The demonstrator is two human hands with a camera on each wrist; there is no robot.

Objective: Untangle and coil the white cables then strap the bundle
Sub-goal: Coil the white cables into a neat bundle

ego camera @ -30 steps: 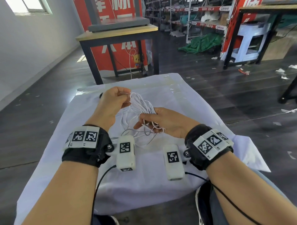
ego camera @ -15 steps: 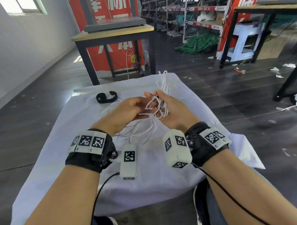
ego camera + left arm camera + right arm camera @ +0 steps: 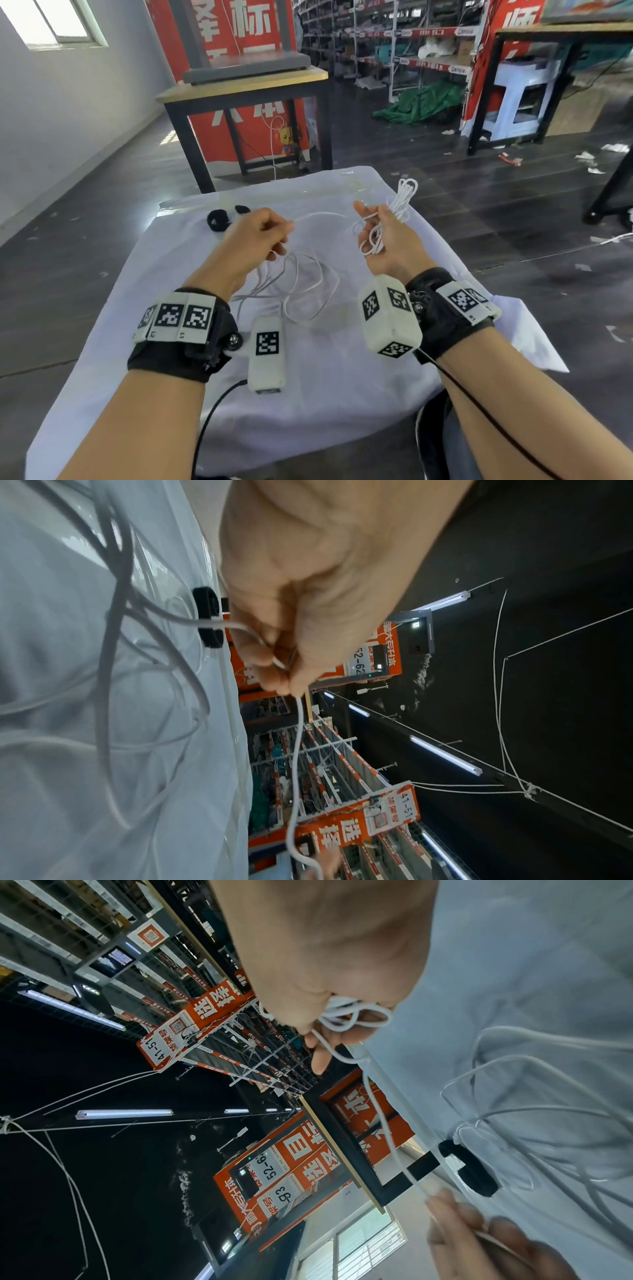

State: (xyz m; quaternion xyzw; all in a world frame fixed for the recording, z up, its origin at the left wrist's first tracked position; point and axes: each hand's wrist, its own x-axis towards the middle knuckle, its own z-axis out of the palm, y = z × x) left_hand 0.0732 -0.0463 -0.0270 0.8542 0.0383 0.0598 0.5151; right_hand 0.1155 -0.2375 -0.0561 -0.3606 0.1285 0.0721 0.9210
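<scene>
White cables point(image 3: 305, 274) lie in loose loops on the white cloth point(image 3: 335, 394) between my hands. My left hand point(image 3: 263, 233) is curled and pinches a strand of cable point(image 3: 298, 750) that runs across to my right hand point(image 3: 383, 236). The right hand grips a coiled bunch of the cable point(image 3: 371, 236) in its palm, and loops of that bunch point(image 3: 404, 195) stick out beyond the fingers point(image 3: 318, 1053). A black strap point(image 3: 219, 221) lies on the cloth just left of my left hand; it also shows as the black strap point(image 3: 205, 615) in the left wrist view.
The cloth-covered table point(image 3: 496, 308) ends close on the right and at the far side. A wooden table with black legs point(image 3: 246, 89) stands behind it, with red banners and storage shelves point(image 3: 411, 41) beyond. Dark floor surrounds the work area.
My hands have moved apart from the middle. The right hand carried the coiled bunch to the right, and the left hand drew a strand out to the left.
</scene>
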